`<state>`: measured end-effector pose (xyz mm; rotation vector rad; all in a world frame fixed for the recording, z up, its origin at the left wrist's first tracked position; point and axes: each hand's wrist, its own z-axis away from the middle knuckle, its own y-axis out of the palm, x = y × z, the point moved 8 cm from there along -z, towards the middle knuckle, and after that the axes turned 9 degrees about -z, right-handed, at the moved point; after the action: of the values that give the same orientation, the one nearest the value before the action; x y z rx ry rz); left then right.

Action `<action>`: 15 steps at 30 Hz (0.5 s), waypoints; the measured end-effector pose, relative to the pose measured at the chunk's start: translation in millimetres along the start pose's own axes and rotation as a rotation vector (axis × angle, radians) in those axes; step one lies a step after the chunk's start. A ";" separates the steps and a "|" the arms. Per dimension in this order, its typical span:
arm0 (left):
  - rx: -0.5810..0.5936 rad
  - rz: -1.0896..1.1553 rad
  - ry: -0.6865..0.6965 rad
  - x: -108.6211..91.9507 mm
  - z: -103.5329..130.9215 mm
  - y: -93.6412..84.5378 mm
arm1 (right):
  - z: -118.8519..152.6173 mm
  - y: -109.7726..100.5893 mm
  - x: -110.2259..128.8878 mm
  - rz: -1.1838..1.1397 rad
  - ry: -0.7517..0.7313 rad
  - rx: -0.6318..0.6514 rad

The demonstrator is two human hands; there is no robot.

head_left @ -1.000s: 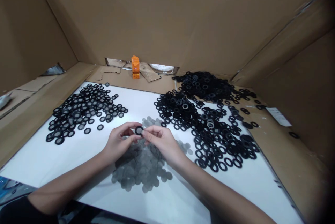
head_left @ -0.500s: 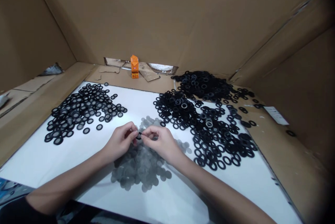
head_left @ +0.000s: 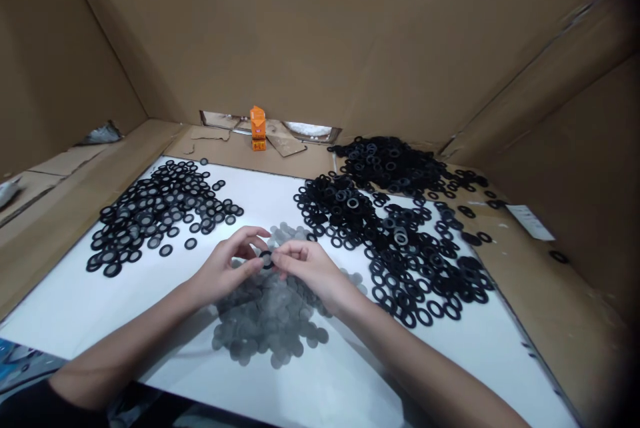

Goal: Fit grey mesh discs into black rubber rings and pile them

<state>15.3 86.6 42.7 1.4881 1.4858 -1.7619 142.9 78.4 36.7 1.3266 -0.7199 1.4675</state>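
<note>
Between my two hands is a black ring [head_left: 267, 259] with a grey disc in its middle, held over a heap of thin grey mesh-like discs [head_left: 270, 321]. My right hand [head_left: 309, 268] pinches the ring's right side between thumb and fingertips. On its left edge rests the thumb of my left hand [head_left: 227, 267], whose index finger arches above, apart from the ring; its other fingers curl behind and are partly hidden. Loose black rings [head_left: 410, 248] lie in a big pile to the right. At the left are many black rings with grey centres [head_left: 155, 211].
A white board [head_left: 165, 295] bears the piles. More black rings [head_left: 390, 160] are heaped on cardboard at the back right. An orange carton [head_left: 258, 128] stands at the back. Tall cardboard walls [head_left: 280, 35] enclose the far side and both flanks. A white label [head_left: 530, 222] lies at right.
My left index finger has lifted away from the ring and the left hand has opened somewhat. The ring has turned, so its grey centre now faces the camera.
</note>
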 end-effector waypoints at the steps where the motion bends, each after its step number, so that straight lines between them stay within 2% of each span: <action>1: -0.009 -0.049 0.035 -2.7 0.5 -1.2 | 0.5 0.2 0.8 0.004 -0.008 0.002; 4: -0.044 -0.199 0.145 -12.1 2.3 -3.2 | 2.2 1.7 1.8 0.009 -0.008 0.007; 8: -0.169 -0.285 0.244 -22.5 6.2 -7.7 | 4.8 3.9 3.8 -0.043 -0.012 -0.011; 15: -0.231 -0.184 0.151 -15.5 9.7 -8.6 | 7.3 4.0 9.2 -0.063 -0.062 -0.053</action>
<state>9.4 76.2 59.0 1.4310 1.8852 -1.5383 142.7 73.0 47.9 1.3474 -0.7454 1.3531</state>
